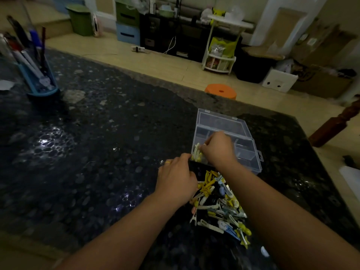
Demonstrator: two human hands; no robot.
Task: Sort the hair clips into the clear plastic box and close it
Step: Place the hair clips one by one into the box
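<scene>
Head view: right hand pinches pale hair clips into the clear plastic compartment box; left hand grips loose clips from the near pile. Sorting step; releasing comes next.

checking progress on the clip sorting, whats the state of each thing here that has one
clear plastic box: open, lid tipped back, most compartments look empty
hair clips in box: a few yellow and white ones in the near-left compartment
hair clip pile: loose on the table, unsorted
right hand: over the box, fingers pinching clips
left hand: on the pile's edge, fingers curled, what it holds is hidden
pen holder: upright, full of pens
</scene>
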